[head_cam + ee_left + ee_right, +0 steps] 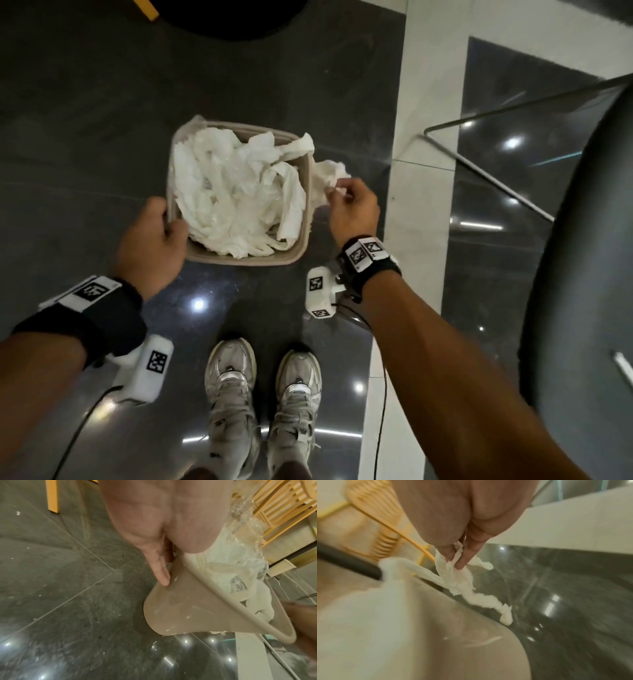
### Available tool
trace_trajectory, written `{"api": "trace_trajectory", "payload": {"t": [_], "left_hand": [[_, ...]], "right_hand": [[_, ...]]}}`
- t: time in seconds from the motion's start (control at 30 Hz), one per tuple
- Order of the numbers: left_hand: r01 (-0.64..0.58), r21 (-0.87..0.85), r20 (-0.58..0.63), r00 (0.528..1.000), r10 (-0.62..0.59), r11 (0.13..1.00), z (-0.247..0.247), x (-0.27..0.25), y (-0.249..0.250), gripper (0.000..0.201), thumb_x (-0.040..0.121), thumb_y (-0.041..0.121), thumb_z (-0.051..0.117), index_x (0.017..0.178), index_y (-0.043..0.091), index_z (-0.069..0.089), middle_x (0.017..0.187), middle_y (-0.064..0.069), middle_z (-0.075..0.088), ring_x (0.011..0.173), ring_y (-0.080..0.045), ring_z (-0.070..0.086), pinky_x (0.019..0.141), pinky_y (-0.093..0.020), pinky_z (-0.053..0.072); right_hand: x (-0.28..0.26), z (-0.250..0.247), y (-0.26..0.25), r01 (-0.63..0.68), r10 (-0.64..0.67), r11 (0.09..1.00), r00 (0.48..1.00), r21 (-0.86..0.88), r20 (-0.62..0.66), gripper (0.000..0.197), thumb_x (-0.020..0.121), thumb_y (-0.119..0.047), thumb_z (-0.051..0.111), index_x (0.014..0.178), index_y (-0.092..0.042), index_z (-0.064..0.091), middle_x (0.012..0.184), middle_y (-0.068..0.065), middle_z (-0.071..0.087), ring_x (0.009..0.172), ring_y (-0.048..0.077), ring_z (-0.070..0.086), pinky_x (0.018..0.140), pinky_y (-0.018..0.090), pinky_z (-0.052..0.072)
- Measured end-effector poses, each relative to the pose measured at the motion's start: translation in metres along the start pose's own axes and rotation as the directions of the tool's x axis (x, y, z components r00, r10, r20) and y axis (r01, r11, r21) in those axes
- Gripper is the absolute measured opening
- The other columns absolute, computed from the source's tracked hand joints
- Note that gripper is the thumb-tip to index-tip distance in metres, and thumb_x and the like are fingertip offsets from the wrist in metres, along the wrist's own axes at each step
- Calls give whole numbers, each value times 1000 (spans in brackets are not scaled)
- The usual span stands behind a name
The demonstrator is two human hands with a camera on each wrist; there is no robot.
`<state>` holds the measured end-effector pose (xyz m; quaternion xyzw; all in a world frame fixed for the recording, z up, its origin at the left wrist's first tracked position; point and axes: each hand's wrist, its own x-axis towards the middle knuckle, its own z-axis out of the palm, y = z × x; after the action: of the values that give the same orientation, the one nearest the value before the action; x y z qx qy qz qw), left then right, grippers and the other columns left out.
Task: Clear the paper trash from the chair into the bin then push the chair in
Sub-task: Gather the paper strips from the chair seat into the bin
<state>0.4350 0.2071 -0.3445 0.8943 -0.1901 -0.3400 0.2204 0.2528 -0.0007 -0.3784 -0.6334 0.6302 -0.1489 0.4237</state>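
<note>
A beige bin [250,260] stands on the dark floor, filled with crumpled white paper [233,192]. My left hand [161,229] grips the bin's left rim, thumb inside and fingers down the outer wall [161,574] of the bin [180,612]. My right hand [346,202] pinches a crumpled white tissue [329,174] just outside the bin's right rim. In the right wrist view that tissue [458,580] hangs from my fingers [465,557] beside the bin wall [453,635]. The black chair seat [589,260] fills the right edge, with its metal legs [486,171] beyond.
My two grey sneakers [263,401] stand just behind the bin. A white tile strip [421,205] runs between bin and chair. A black round shape [236,17] and a yellow leg [147,8] sit at the far edge. Wooden slatted furniture [281,507] stands beyond the bin.
</note>
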Motion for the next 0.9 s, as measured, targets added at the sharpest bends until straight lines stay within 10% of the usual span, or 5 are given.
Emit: {"api": "trace_trajectory", "payload": {"t": [0.13,0.3,0.47,0.73,0.9], "left_hand": [[79,-9,55,995,-78,997,-8,-2,6,15,101,23,47,112,13,49,97,-14,64,90,-36,63,74,-39,42],[45,-43,189,981,-37,998,-19,-13,12,22,91,14,68,109,11,56,97,-6,64,94,-27,63,76,-37,42],[21,-81,189,982,-5,997,-10,-20,-14,4,95,17,50,94,21,48,77,-7,63,73,-32,62,69,-45,53],[74,-134,220,975,-43,988,-5,-36,-14,5,97,9,54,101,12,53,82,-9,65,73,-27,60,67,-42,49],[94,-140,225,973,-60,986,-3,-38,-15,1,100,13,50,99,14,51,81,-20,65,71,-37,63,66,-53,53]], "right_hand": [[-42,-27,-85,262,-259,965,941,14,217,7,89,-19,68,94,-25,67,83,-9,68,73,2,63,67,15,50],[-121,7,-111,458,-343,889,654,8,674,14,88,-8,65,96,-18,69,90,-3,68,83,13,65,76,22,52],[-100,44,-62,355,156,773,696,-525,701,26,93,-17,55,114,-10,68,119,12,67,115,31,60,98,35,48],[-105,-14,-83,666,-193,567,680,-485,707,33,92,-24,54,123,-36,60,133,3,52,121,28,51,99,46,51],[-78,-21,-107,662,-457,573,748,-484,481,32,81,-34,71,109,-24,59,126,2,46,106,21,52,85,39,56]]}}
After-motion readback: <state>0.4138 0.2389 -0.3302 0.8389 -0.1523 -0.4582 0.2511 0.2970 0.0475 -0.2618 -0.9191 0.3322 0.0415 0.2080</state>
